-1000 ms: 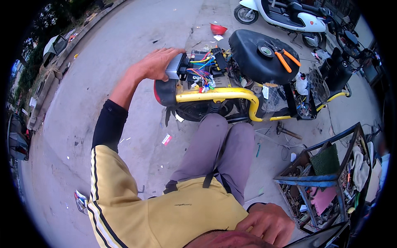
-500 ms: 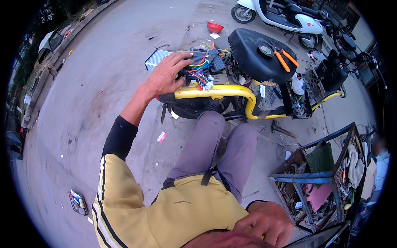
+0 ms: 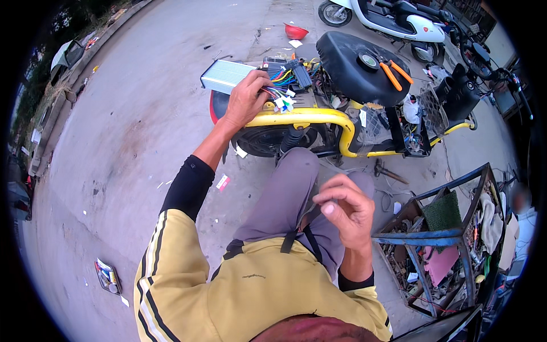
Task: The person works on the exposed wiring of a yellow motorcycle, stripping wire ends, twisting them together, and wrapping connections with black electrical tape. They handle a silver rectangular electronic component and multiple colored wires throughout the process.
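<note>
My left hand (image 3: pixel 249 97) is over the rear of a yellow-framed electric scooter (image 3: pixel 319 117). Its fingers curl round a bundle of coloured wires (image 3: pixel 279 94) with white plug connectors (image 3: pixel 284 104). Just left of the fingers lies a silver finned controller box (image 3: pixel 225 76); on their right is a dark box (image 3: pixel 302 76) with more wires. My right hand (image 3: pixel 348 208) is raised above my knees, fingers bent, thumb apart from them, nothing visible in it. On the tilted black seat (image 3: pixel 347 85) lie orange-handled pliers (image 3: pixel 393 77) and a roll of tape (image 3: pixel 368 61).
A metal-framed rack (image 3: pixel 421 235) full of tools and scraps stands at the right. A hammer (image 3: pixel 390 171) lies on the ground by the scooter. At the far side are a red bowl-shaped thing (image 3: pixel 295 31) and a white scooter (image 3: pixel 393 25). A small tray (image 3: pixel 108 277) sits at lower left.
My left hand has shifted right and closed round the wires, uncovering more of the finned box. My right hand has risen from near my chest to above my knees.
</note>
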A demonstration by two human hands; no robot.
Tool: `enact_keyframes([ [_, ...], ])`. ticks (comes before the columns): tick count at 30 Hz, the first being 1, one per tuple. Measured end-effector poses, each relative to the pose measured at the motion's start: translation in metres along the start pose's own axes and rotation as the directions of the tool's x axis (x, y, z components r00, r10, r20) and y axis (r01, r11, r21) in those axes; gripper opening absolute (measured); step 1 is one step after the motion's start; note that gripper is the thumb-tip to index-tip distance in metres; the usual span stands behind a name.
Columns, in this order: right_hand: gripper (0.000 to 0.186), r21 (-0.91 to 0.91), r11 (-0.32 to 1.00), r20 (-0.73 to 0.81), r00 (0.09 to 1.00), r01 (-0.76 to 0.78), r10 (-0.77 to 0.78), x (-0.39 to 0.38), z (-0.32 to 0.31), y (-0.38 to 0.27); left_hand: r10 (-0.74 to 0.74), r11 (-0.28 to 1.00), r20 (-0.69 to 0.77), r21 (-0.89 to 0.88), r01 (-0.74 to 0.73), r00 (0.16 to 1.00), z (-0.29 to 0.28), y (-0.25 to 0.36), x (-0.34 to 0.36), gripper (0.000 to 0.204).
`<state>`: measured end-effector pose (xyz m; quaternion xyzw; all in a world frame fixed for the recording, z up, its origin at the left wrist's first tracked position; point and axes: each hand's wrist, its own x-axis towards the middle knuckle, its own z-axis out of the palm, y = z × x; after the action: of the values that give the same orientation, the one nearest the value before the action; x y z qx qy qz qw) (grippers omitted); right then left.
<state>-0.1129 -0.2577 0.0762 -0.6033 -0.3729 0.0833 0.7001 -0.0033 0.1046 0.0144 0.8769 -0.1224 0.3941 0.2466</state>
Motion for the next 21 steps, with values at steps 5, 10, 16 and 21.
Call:
enact_keyframes([
  [5, 0.025, 0.128, 0.959, -0.248, 0.928, -0.253, 0.277, 0.035, 0.003, 0.09, -0.098, 0.989, -0.055, -0.114, 0.091, 0.994, 0.001, -0.005, 0.001, 0.023],
  [10, 0.032, 0.041, 0.972, -0.302, 0.925, -0.23, 0.232, 0.069, 0.004, 0.118, -0.145, 0.973, -0.036, -0.188, 0.136, 0.989, -0.005, -0.007, -0.001, 0.029],
  [16, 0.049, -0.49, 0.87, -0.274, 0.957, -0.051, -0.099, 0.128, 0.014, 0.13, -0.114, 0.955, -0.058, -0.28, 0.094, 0.992, -0.006, -0.008, -0.001, 0.027],
  [21, 0.056, -0.61, 0.791, -0.136, 0.979, 0.038, -0.152, 0.165, 0.029, 0.158, -0.025, 0.96, -0.01, -0.279, 0.022, 1.0, -0.008, -0.007, -0.001, 0.027],
])
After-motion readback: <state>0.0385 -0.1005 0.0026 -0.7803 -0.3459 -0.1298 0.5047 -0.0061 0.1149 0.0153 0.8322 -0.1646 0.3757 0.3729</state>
